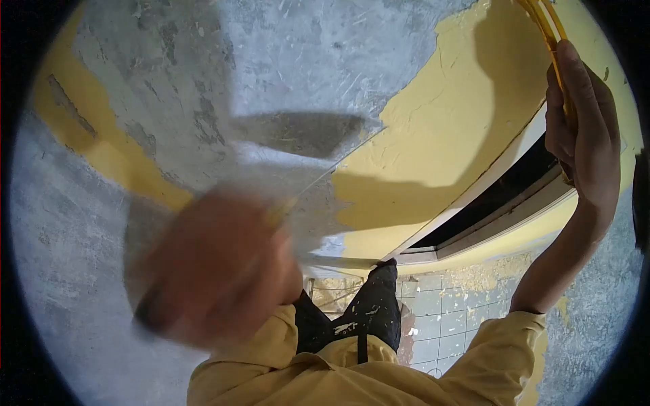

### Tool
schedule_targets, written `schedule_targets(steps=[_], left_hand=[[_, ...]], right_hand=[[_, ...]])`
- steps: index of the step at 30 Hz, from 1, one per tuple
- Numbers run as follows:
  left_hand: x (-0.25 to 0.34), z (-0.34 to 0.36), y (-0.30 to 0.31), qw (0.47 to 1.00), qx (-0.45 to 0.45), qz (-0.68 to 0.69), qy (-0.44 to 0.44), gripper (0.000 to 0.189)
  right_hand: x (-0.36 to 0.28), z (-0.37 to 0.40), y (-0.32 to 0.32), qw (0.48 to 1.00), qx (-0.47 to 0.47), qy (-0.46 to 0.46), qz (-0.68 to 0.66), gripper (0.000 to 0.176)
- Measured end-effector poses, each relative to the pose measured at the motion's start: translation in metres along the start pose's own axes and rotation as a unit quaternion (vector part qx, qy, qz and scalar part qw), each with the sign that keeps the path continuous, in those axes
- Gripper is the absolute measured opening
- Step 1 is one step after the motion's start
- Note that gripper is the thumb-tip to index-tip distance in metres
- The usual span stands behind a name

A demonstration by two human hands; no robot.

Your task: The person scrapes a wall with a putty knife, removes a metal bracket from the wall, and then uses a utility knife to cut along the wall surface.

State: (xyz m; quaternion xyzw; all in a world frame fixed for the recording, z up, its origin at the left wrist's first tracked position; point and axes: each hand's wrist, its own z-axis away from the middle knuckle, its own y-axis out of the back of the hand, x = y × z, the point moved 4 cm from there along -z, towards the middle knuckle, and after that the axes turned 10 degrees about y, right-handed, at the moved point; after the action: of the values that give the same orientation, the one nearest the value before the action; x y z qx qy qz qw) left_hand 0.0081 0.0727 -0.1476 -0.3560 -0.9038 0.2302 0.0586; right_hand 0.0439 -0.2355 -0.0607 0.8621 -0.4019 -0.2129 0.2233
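Observation:
My left hand (217,264) is a blur of motion in front of the wall, its fingers closed. A dark end (149,310) sticks out at its lower left, and a small yellowish bit shows at its upper right; I cannot make out the thing they belong to. Raised at the upper right, my right hand (586,128) is closed round a yellow object with two narrow curved strips (547,24). Those strips run out of view at the top. Behind both hands is a wall with peeling yellow paint (413,155) and bare grey plaster (325,54).
A dark recessed opening (487,196) with a pale frame (467,193) lies left of my right forearm. Below, dark trousers with pale specks (369,308) show above a tiled floor (440,318) strewn with paint flakes. Hand and arm shadows fall on the wall.

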Motion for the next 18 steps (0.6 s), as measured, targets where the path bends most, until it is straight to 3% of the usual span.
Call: schedule_targets(steps=[2,4,6,7,8,10,12,14,16,18], left_hand=[[-0.029,-0.003,0.008,0.981,0.005,-0.137,0.136,0.031],[-0.010,-0.003,0.003,0.975,0.015,-0.186,0.120,0.034],[0.019,-0.009,-0.013,0.997,0.017,-0.001,-0.071,0.026],[0.019,-0.008,-0.015,0.991,0.055,-0.018,-0.124,0.024],[0.009,-0.008,-0.010,0.991,0.055,-0.018,-0.120,0.024],[-0.028,-0.010,0.001,0.977,-0.012,-0.183,0.112,0.026],[-0.008,-0.012,-0.002,0.977,-0.001,-0.187,0.098,0.030],[0.022,-0.011,-0.010,0.997,0.038,-0.050,-0.036,0.028],[0.016,-0.005,-0.003,0.999,-0.009,-0.021,-0.029,0.029],[-0.042,0.000,0.000,0.979,-0.033,-0.083,0.186,0.029]], right_hand=[[-0.002,-0.002,0.003,0.999,0.037,-0.009,-0.017,0.041],[0.008,-0.003,0.005,0.988,-0.027,-0.130,-0.075,0.041],[0.004,-0.005,0.004,0.990,-0.024,-0.108,-0.090,0.042],[0.002,-0.004,0.003,0.990,-0.026,-0.092,-0.107,0.044],[0.002,-0.003,0.004,0.989,-0.026,-0.096,-0.107,0.044],[0.005,-0.005,0.003,0.987,-0.062,-0.117,-0.092,0.045],[0.002,-0.008,0.002,0.989,-0.068,-0.107,-0.081,0.044],[0.003,-0.007,0.002,0.989,-0.076,-0.105,-0.071,0.043],[0.003,-0.005,0.001,0.989,-0.056,-0.093,-0.098,0.044],[0.000,-0.004,-0.001,0.990,-0.032,-0.104,-0.091,0.044]])
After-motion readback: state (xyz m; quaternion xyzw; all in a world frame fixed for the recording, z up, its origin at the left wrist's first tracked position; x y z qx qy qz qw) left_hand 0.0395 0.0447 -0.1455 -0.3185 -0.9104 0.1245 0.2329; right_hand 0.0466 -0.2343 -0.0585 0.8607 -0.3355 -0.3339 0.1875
